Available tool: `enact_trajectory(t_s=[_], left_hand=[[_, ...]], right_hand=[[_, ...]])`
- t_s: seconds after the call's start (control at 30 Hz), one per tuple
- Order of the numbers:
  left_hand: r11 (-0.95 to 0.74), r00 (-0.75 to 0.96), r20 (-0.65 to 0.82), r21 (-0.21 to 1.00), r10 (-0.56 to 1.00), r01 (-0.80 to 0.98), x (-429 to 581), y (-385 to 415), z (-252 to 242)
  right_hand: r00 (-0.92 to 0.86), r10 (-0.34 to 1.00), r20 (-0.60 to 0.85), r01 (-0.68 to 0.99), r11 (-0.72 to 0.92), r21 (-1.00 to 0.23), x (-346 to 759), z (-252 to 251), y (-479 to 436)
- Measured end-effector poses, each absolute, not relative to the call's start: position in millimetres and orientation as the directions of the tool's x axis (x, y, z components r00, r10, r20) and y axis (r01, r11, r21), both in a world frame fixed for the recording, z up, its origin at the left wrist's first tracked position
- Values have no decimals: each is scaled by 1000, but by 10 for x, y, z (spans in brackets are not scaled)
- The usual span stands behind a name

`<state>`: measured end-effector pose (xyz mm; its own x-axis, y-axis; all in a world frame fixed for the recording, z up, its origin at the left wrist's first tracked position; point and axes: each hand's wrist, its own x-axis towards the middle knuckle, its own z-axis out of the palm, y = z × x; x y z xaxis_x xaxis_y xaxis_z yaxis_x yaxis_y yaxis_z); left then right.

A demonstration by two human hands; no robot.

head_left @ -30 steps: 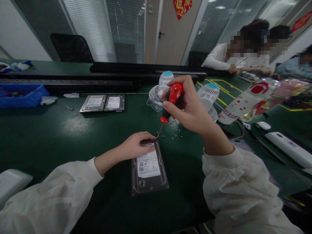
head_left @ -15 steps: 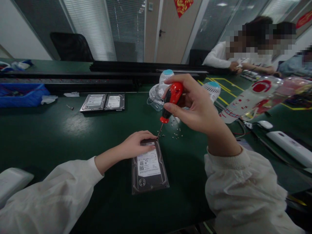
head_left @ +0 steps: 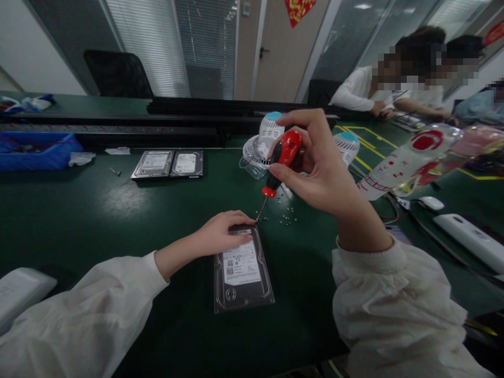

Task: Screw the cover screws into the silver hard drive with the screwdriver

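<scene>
A hard drive [head_left: 244,294] with a white label lies flat on the green table. Across its far end rests my left hand [head_left: 220,233], thumb on the label and fingers along the far edge, gripping it. My right hand [head_left: 318,173] is closed around the red and black handle of a screwdriver [head_left: 289,147]. The shaft slants down to the drive's far right corner, where the tip meets it; the screw there is too small to make out. Several small loose screws [head_left: 287,215] are scattered on the table just beyond that corner.
Two more hard drives [head_left: 185,164] lie farther back. A blue bin [head_left: 35,152] stands at the left. White fans [head_left: 271,128], a tilted bottle [head_left: 409,157] and a white power strip [head_left: 468,239] are to the right. Two co-workers [head_left: 354,92] sit beyond.
The screwdriver handle and my right fingers have turned slightly, with the tip still at the same corner. The whole view has shifted a little; my left hand stays on the hard drive.
</scene>
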<state>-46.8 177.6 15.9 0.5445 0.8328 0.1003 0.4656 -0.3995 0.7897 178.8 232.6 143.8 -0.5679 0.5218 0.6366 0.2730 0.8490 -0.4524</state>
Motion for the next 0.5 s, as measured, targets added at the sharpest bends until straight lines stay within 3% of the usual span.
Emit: enact_trajectory(t_s=[0.1,0.3,0.5], left_hand=[[-395,546,90,788,833,472,-473,1776,155],[-417,540,124,783,832,462,-461,1773,151],[-438,548,157,789,822,430,-455,1781,133]], right_hand=[[-563,510,650,285,858,-426,1782,1437,2321],[-590,444,675,407,885,-226,1754,1480,2233],[-598,395,698,376,907,-190,1771,1526,2167]])
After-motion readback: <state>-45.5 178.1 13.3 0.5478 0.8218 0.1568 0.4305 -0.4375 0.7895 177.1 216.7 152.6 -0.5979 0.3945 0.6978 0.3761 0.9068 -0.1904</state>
